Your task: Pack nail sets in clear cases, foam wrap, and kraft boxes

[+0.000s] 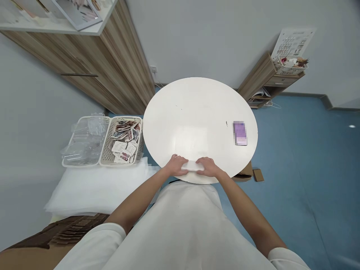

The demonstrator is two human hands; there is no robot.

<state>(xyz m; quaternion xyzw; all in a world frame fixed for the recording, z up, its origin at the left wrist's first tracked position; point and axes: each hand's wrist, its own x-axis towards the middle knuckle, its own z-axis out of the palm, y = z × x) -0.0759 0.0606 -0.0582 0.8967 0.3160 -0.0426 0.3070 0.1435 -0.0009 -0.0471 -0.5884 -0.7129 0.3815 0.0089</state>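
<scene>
A small white box-like piece (192,165) lies near the front edge of the round white table (191,101). My left hand (177,165) grips its left end, the thumb on the near side and the fingers on the far side. At the opposite end, my right hand (207,167) holds it in the same way. The piece is low on the tabletop and nearly the same white, so its exact kind is hard to make out. Farther right on the table lies a purple, pixelated rectangular item (240,133), apart from both hands.
Left of the table stand a white basket of printed cards (104,152) and another with clear plastic packaging (84,144). White sheeting (104,187) lies below them. A wooden cabinet (123,56) rises behind left; a small shelf unit (261,80) stands behind right. Cardboard (258,175) lies on the floor.
</scene>
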